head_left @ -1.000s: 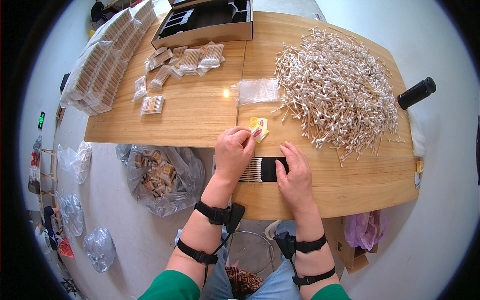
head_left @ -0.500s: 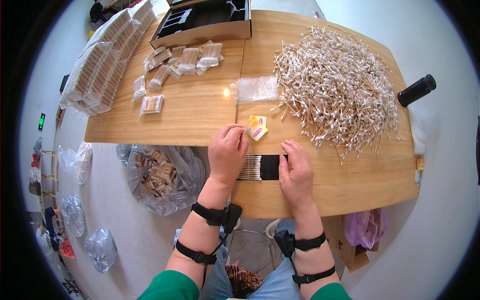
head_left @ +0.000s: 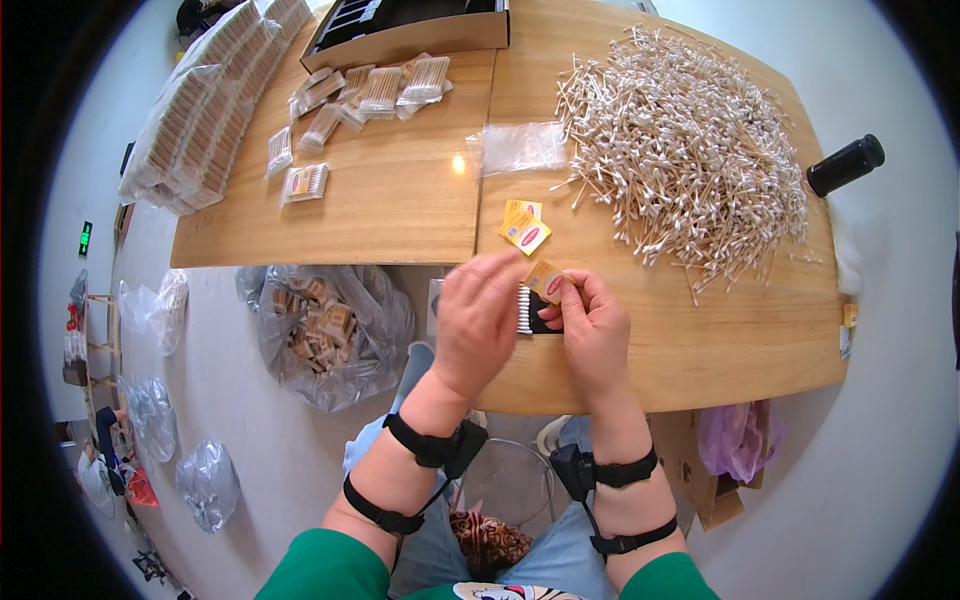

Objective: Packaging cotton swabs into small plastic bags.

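Head view. The right hand [head_left: 597,335] grips a yellow card [head_left: 547,284] between thumb and fingers; half a second earlier it lay beside the black holder [head_left: 541,320] with no card in it. The left hand [head_left: 478,325], which was next to the loose yellow cards [head_left: 526,227], is now drawn in close to the right hand, its fingers bent at the near edge of the held card. Whether those fingertips touch the card cannot be told. The hands are near each other, with the card between them.

The black holder lies on the wooden table [head_left: 690,350] below the held card, partly covered by it and by the right fingers. A row of cotton swabs [head_left: 524,311] shows white tips between the hands; the left hand hides the rest.

The loose cards remain just beyond the hands, overlapping. Farther beyond lies a flat clear plastic bag [head_left: 522,148], unmoved on the table. The heap of cotton swabs [head_left: 700,160] is beyond and to the right of the right hand, unchanged. Swab packets [head_left: 380,90] lie well beyond the left hand, also undisturbed.
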Demonstrator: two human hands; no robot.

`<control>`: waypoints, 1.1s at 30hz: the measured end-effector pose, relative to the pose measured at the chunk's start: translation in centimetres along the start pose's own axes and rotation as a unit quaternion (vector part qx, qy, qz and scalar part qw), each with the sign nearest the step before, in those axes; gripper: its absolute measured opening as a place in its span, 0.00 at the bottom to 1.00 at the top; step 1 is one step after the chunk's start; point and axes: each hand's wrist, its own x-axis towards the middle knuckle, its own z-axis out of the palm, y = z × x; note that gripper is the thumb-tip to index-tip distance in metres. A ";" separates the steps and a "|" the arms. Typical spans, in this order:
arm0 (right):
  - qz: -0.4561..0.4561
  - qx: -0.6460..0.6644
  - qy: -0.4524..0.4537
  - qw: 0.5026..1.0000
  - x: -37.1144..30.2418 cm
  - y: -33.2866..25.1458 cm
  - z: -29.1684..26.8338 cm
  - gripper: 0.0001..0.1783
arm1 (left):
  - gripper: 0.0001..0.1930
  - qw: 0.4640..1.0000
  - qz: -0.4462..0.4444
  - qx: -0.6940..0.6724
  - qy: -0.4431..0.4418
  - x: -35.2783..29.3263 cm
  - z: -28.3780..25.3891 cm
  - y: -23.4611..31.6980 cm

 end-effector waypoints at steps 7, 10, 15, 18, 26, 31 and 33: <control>-0.042 -0.158 0.024 0.986 0.1 0.4 0.0 0.08 | 0.23 0.986 -0.099 0.130 -0.025 -2.0 0.9 -3.6; -0.063 -0.213 0.022 0.975 0.0 -0.2 0.3 0.09 | 0.27 0.979 -0.106 0.165 -0.056 -2.3 1.2 -3.8; -0.075 -0.273 -0.001 0.959 -0.4 -0.5 0.8 0.09 | 0.30 0.974 -0.119 0.178 -0.079 -2.9 1.6 -4.3; -0.084 -0.267 -0.021 0.960 -0.5 -0.4 0.9 0.07 | 0.30 0.973 -0.124 0.175 -0.085 -2.8 1.6 -4.3; -0.175 -0.321 -0.030 0.930 -0.6 0.0 2.6 0.08 | 0.29 0.974 -0.131 0.160 -0.092 -2.6 1.7 -4.0; -0.210 -0.368 -0.045 0.905 -0.7 0.0 3.7 0.10 | 0.28 0.973 -0.134 0.163 -0.094 -2.8 1.5 -4.4; -0.204 -0.378 -0.054 0.902 -0.8 -0.2 3.7 0.11 | 0.28 0.974 -0.132 0.161 -0.091 -2.8 1.4 -4.4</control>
